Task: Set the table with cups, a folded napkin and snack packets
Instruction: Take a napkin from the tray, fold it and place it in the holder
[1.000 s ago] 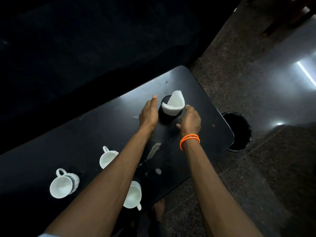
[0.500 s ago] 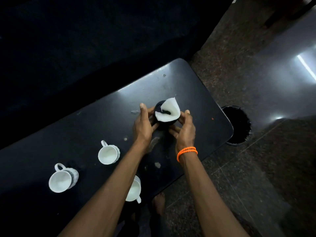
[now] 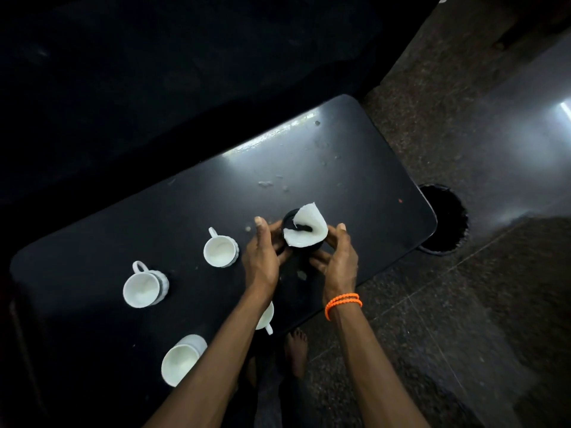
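Napkin: my left hand (image 3: 261, 262) and right hand (image 3: 335, 262) cup a round black holder (image 3: 289, 219), fingers curled around it; the soft white napkin (image 3: 307, 231) stands curled inside.
Cups: four glossy white cups, nearest (image 3: 180, 361); one looks ribbed.
Change: holder now nearer, mid-table (image 3: 355, 168).

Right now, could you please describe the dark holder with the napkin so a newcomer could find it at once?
Start at the black table and follow both forearms to the left hand and right hand. Between them is the dark holder. Unlike the white cups, it is black and carries a folded white napkin.
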A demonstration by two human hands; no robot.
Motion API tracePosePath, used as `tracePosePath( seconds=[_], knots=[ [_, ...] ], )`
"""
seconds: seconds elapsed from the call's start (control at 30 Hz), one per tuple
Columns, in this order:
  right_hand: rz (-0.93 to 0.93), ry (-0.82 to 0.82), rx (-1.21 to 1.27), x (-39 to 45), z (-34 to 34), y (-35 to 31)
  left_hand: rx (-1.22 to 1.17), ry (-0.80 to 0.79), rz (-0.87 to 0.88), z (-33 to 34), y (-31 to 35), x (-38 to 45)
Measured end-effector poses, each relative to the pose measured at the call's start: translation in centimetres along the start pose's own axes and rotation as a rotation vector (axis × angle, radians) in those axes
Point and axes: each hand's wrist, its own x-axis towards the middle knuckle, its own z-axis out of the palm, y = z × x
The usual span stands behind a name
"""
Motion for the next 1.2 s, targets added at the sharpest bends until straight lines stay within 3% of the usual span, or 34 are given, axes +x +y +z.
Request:
tracePosePath(
  seconds=[1.03, 1.1, 1.2],
  knots=[
    [-0.035, 0.031, -0.114, -1.0, -0.6, 1.9, -0.025, -0.116, -0.076, -1.9, -2.5, -0.5],
    [-0.045, 0.077, -0.155, -1.1, -0.2, 1.4, -0.011, -0.12, -0.081, -2.1, -2.1, -0.3],
    [-0.211, 0.238, -0.29, -1.7, 0.5, 0.0, 0.025, -0.064, -0.036, -2.3, -1.1, -0.4]
  ],
)
